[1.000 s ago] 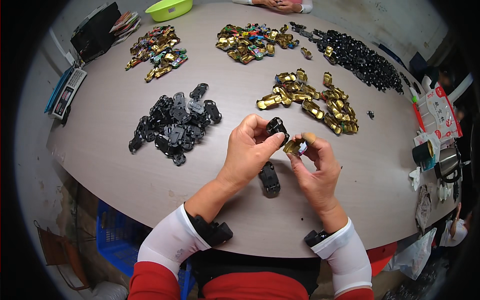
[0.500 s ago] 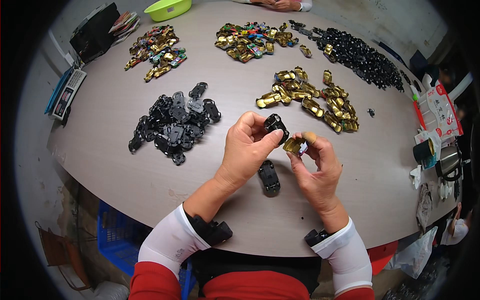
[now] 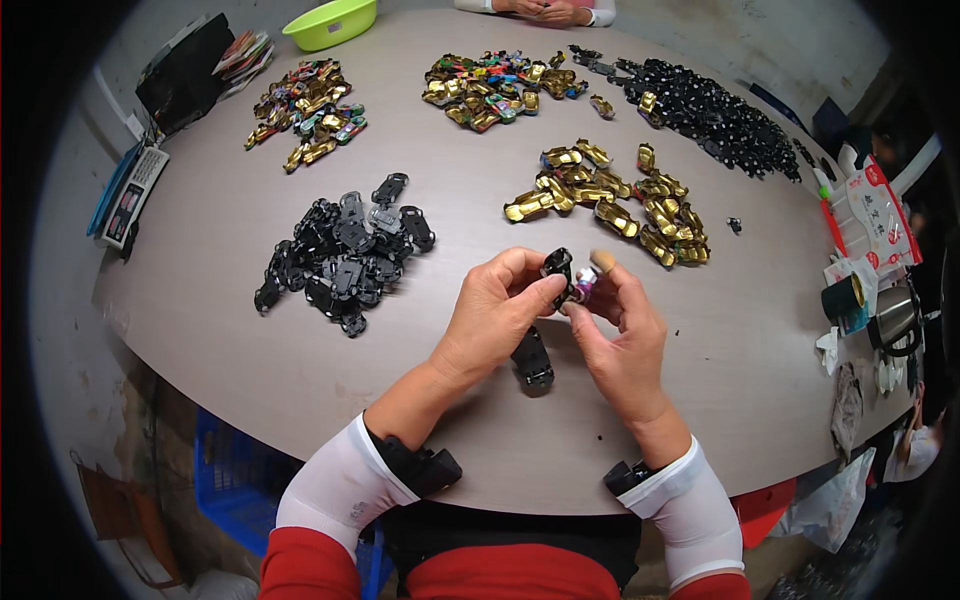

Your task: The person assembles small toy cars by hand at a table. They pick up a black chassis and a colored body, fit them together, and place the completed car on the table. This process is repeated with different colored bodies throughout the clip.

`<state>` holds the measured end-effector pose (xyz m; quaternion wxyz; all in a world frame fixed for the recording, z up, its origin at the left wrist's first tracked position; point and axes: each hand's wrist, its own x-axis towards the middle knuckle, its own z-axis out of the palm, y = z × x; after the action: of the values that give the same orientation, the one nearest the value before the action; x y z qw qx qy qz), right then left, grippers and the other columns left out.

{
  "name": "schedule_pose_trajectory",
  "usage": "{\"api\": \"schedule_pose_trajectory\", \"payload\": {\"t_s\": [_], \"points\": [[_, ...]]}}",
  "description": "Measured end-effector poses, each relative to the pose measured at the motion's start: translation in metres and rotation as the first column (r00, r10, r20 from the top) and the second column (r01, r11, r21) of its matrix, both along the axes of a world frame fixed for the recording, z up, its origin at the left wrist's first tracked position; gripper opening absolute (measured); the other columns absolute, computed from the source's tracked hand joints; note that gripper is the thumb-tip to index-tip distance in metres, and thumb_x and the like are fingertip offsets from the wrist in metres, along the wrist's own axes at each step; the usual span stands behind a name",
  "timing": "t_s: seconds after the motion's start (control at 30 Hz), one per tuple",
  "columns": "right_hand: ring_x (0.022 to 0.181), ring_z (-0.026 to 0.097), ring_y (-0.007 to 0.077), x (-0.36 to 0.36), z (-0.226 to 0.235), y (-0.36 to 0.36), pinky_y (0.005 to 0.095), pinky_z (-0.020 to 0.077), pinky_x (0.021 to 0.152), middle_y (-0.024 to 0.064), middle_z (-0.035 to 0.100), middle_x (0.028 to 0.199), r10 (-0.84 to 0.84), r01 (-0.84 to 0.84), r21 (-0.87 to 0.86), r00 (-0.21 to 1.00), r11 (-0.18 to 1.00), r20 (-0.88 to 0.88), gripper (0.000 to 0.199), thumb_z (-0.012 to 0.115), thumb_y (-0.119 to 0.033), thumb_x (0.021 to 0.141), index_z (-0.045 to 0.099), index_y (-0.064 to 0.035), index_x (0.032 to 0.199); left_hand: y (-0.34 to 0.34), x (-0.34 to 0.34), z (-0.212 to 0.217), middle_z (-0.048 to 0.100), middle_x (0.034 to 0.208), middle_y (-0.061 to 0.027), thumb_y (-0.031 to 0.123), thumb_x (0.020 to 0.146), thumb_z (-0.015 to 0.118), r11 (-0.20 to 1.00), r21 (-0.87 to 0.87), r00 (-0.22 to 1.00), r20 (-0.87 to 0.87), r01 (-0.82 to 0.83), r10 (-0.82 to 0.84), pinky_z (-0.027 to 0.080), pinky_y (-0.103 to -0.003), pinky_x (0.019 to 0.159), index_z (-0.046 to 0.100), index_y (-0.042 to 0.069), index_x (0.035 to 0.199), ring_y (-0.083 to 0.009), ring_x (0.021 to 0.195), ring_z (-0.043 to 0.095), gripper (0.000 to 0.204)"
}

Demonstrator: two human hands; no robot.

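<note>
Black toy-car chassis (image 3: 557, 268) in fingers; gold car bodies (image 3: 610, 200); lime-green basin (image 3: 330, 22); grey-brown table (image 3: 220, 300).

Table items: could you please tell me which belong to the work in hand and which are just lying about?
In use:
- left hand holding black car base
- right hand holding small toy car body
- black bases pile
- gold car bodies pile
- one black base on the table

Lying about:
- green bowl
- calculator
- metal mug

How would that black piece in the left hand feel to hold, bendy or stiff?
Probably stiff: the black piece keeps its shape pinched in the left hand. Likely light, since fingertips alone hold it. Its glossy surface may be a bit slippery.
</note>
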<state>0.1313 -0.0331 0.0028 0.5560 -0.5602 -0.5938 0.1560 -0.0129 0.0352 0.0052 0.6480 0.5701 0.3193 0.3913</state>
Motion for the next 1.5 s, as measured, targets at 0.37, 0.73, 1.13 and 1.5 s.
{"api": "schedule_pose_trajectory", "payload": {"t_s": [0.37,0.73,1.13,1.5], "points": [[0.082,0.069,0.0221,0.005,0.003,0.000,0.0312,0.0576,0.070,0.0120,0.063,0.098,0.031,-0.033,-0.076,0.999,0.997,-0.033,0.034,0.068,0.000,0.079,0.058,0.0003,0.111,-0.002,0.001,-0.010,0.065,0.104,-0.0053,0.007,0.097,0.052,0.986,0.130,0.988,-0.128,0.106,-0.089,0.054,-0.027,0.080,0.061,-0.002,0.118,-0.0121,0.092,0.062,0.025],[0.080,0.069,0.0241,0.003,0.002,-0.001,0.0319,0.0570,0.065,0.0131,0.064,0.098,0.029,-0.046,-0.140,0.992,0.989,-0.119,0.032,0.068,0.003,0.078,0.058,0.0007,0.108,-0.003,0.001,-0.010,0.065,0.096,-0.0045,0.006,0.094,0.057,0.968,0.231,0.989,-0.127,0.103,-0.075,0.055,-0.025,0.073,0.063,-0.004,0.113,-0.0112,0.086,0.063,0.022],[0.074,0.064,0.0216,0.013,0.001,0.003,0.0296,0.0513,0.058,0.0107,0.064,0.094,-0.150,0.147,0.032,0.963,0.989,0.224,0.041,0.077,-0.019,0.076,0.061,-0.0036,0.110,-0.007,0.008,-0.004,0.065,0.100,-0.0069,0.012,0.096,0.056,0.950,-0.300,0.944,0.330,0.083,0.022,0.053,-0.033,0.088,0.055,0.003,0.104,-0.0160,0.093,0.064,0.013],[0.052,0.058,0.0189,0.012,0.012,-0.001,0.0301,0.0478,0.049,0.0089,0.061,0.068,-0.090,0.097,-0.023,0.972,0.995,0.215,0.030,0.076,-0.025,0.080,0.058,-0.0018,0.076,-0.004,0.005,-0.004,0.064,0.102,-0.0043,0.026,0.096,0.057,0.913,-0.345,0.886,0.461,0.216,-0.036,0.047,-0.035,0.095,0.052,0.008,0.105,-0.0147,0.099,0.061,0.021]]}}
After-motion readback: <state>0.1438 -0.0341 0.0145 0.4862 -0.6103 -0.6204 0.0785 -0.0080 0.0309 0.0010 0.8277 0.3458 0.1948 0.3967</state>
